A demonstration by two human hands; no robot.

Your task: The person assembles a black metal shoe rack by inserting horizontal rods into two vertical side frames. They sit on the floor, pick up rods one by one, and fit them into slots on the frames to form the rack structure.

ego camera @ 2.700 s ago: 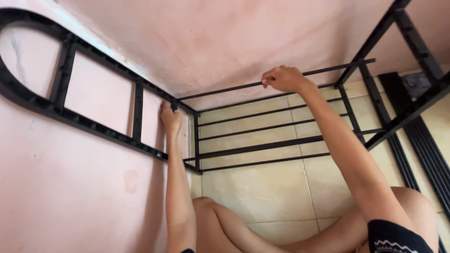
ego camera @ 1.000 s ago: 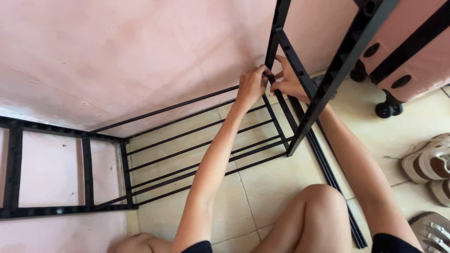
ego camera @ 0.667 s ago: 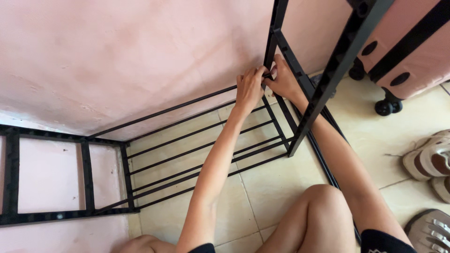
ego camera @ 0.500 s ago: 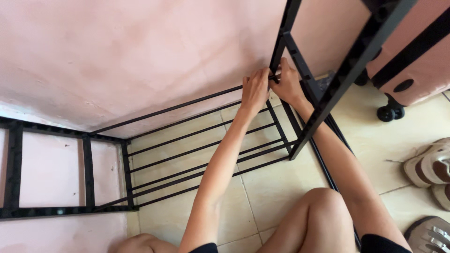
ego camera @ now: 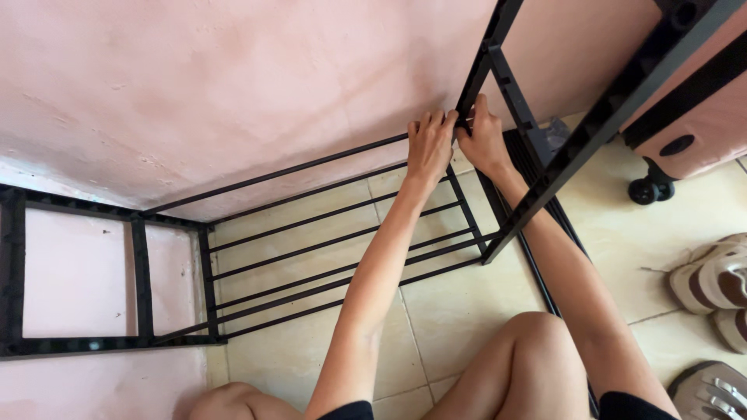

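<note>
A black metal rack frame (ego camera: 327,249) is seen from above, set on a beige tiled floor (ego camera: 459,311) against a pink wall (ego camera: 233,85). The left hand (ego camera: 430,148) is curled around the far end of the top rail, and the right hand (ego camera: 482,140) is closed on the right upright where the two meet. A pink wheeled suitcase (ego camera: 685,117) stands at the far right, with sandals (ego camera: 716,280) near it. Open floor is left between rack and knees.
</note>
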